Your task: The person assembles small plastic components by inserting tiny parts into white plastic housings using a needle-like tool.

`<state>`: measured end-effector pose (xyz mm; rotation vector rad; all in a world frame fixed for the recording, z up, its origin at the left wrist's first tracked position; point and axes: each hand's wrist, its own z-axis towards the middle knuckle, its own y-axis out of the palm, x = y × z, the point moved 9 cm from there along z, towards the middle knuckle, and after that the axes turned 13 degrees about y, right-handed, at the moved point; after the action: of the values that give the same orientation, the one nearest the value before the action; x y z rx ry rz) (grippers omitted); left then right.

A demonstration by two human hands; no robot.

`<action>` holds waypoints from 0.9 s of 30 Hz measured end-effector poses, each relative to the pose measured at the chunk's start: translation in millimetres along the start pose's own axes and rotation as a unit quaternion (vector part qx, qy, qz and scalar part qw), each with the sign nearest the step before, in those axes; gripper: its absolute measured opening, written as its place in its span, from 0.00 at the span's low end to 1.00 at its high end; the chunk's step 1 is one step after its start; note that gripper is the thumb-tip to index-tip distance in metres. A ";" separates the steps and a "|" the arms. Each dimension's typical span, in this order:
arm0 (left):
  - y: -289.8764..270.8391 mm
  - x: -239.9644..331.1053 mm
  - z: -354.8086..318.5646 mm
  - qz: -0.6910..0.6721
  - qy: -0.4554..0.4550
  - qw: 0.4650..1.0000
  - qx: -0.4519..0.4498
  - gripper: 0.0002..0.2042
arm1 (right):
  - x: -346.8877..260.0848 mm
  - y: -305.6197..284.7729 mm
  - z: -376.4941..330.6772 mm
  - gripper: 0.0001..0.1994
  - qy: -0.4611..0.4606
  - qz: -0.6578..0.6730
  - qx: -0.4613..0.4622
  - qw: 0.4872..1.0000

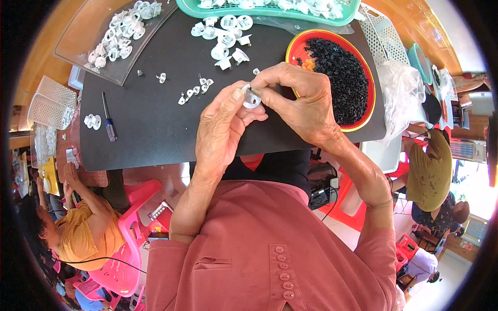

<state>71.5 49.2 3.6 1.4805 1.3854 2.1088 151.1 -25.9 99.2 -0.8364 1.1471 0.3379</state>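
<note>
Notably, your left hand (220, 124) gripped one small round white plastic piece (251, 98) between thumb and fingers, just above the near part of the black tabletop (145, 129). Your right hand (295, 98) met it from the other side, its thumb and forefinger pinched closed against the same piece; whether they also held a smaller part could not be told. The piece was therefore off the table, held between both hands, just beside the round red bowl (298, 52).

One such bowl was counted, yellow-rimmed and filled with small black pieces (342, 78), too many to count, with a little orange showing at its left side. It stood touching the table's right edge area, near your right hand.

One loose heap of white plastic pieces (224, 36) lay at the far middle of the table, roughly a dozen, well apart from your hands. Seven or so smaller clear bits (196, 89) were scattered between that heap and your left hand. One screwdriver (108, 123) with a blue handle lay at the left of the table, and two white round pieces (92, 121) sat just beside it.

One clear tray (78, 41) at far left held many more white pieces; one green basket (270, 14) at the far edge held others. One crumpled clear plastic bag (402, 93) lay right of the bowl.
</note>
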 end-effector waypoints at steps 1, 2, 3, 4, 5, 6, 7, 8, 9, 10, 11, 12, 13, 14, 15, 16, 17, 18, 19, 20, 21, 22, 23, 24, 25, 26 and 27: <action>0.4 -0.4 -0.2 -0.001 0.000 1.000 0.000 0.15 | -2.5 0.0 -0.3 0.04 -0.013 -0.017 0.002 1.000; 0.6 0.0 -0.2 0.018 0.006 1.000 -0.004 0.16 | -5.1 0.0 -0.8 0.03 -0.025 -0.034 0.003 0.999; 1.0 0.5 -0.2 0.036 0.012 0.999 -0.007 0.16 | -5.9 -0.5 -0.9 0.03 -0.025 -0.034 0.003 0.999; 1.6 -0.1 -0.6 0.036 0.012 0.999 -0.007 0.16 | -6.6 0.3 -0.8 0.03 -0.023 -0.054 0.002 0.998; 1.3 2.3 -0.5 0.067 0.027 0.997 -0.005 0.16 | -7.2 1.0 -0.6 0.03 -0.021 -0.073 0.001 0.997; 0.7 4.7 -0.2 0.098 0.042 0.994 -0.004 0.16 | -8.5 0.6 -0.6 0.03 -0.020 -0.073 0.000 0.997; 0.4 4.3 -0.1 0.098 0.041 0.994 -0.003 0.16 | -8.4 1.5 -0.2 0.02 -0.011 -0.072 -0.008 0.997; 1.9 8.7 0.8 0.155 0.068 0.985 -0.021 0.17 | -7.2 2.7 0.2 0.02 -0.001 -0.070 -0.016 0.997; 3.9 12.7 1.4 0.211 0.095 0.972 -0.038 0.17 | -6.1 3.7 0.8 0.02 0.000 -0.070 -0.016 0.997; 2.6 12.7 2.1 0.211 0.094 0.972 -0.037 0.17 | -6.2 3.6 1.1 0.03 -0.006 -0.063 -0.007 0.998; 2.9 17.1 3.5 0.254 0.119 0.959 -0.050 0.17 | -6.9 2.9 0.9 0.04 -0.011 -0.057 0.001 0.998; 4.7 21.3 3.7 0.296 0.143 0.942 -0.064 0.17 | -7.3 3.0 0.2 0.04 -0.011 -0.057 0.001 0.998; 5.8 21.4 3.9 0.295 0.143 0.942 -0.064 0.17 | -4.8 3.2 0.3 0.03 0.006 -0.048 -0.003 0.999; 3.1 16.0 4.5 0.231 0.105 0.967 -0.038 0.17 | -2.2 3.8 0.6 0.02 0.022 -0.040 -0.008 0.999; 0.7 9.8 4.3 0.164 0.066 0.984 -0.012 0.18 | 1.1 5.1 0.8 0.02 0.022 -0.040 -0.008 0.999; 2.0 9.4 4.3 0.164 0.066 0.984 -0.011 0.18 | 2.4 4.1 -0.3 0.03 -0.007 -0.046 0.009 0.999; 5.1 7.9 4.1 0.143 0.062 0.988 -0.021 0.18 | 1.4 2.7 -1.9 0.04 -0.037 -0.052 0.025 0.998; 8.3 6.9 3.9 0.122 0.058 0.990 -0.030 0.19 | 2.3 2.3 -3.1 0.04 -0.037 -0.052 0.025 0.998; 8.8 7.4 3.8 0.121 0.058 0.991 -0.029 0.19 | 3.4 1.8 -4.9 0.07 -0.036 -0.066 0.027 0.997; 10.1 5.9 3.5 0.110 0.045 0.992 -0.031 0.20 | 4.9 1.6 -6.0 0.09 -0.035 -0.079 0.029 0.996; 10.7 3.8 2.9 0.099 0.032 0.994 -0.032 0.20 | 6.9 2.0 -6.3 0.09 -0.034 -0.079 0.028 0.996; 10.5 3.4 2.4 0.099 0.031 0.994 -0.032 0.20 | 7.3 1.8 -7.2 0.09 -0.042 -0.089 0.034 0.995; 9.7 3.4 1.9 0.107 0.036 0.993 -0.032 0.20 | 7.7 2.0 -8.0 0.09 -0.050 -0.098 0.040 0.993; 8.8 3.4 1.6 0.115 0.040 0.992 -0.032 0.20 | 9.4 2.9 -8.8 0.09 -0.049 -0.098 0.040 0.993; 7.1 2.7 1.6 0.115 0.039 0.992 -0.032 0.20 | 8.5 4.9 -10.7 0.09 -0.064 -0.112 0.042 0.991; 7.2 3.6 1.7 0.125 0.048 0.990 -0.043 0.20 | 7.4 6.8 -12.4 0.10 -0.079 -0.126 0.044 0.988; 8.0 4.6 1.8 0.135 0.057 0.988 -0.055 0.20 | 5.7 8.1 -13.7 0.11 -0.094 -0.129 0.045 0.986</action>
<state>73.4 48.9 12.8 1.6021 1.1354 2.4249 139.3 -31.5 88.6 -0.8444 0.8603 0.1458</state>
